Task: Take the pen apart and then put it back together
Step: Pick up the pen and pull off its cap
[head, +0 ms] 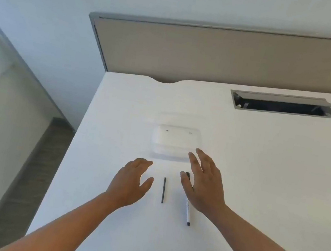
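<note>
Lower centre, my left hand (131, 181) and right hand (203, 186) hover spread and empty. The pen (187, 211) lies under my right; its dark rod (163, 190) between could roll off the table (261, 160).

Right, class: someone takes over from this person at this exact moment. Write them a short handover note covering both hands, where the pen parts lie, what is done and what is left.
Left hand: open, empty, hovering left of the dark thin rod.
Right hand: open, empty, hovering over the upper end of the white pen body.
Both parts lie apart on the white desk, near the clear plastic tray.
Done: the pen looks taken apart.
Left: likely slide the rod back into the body and close it. Smaller parts cannot be made out.
</note>
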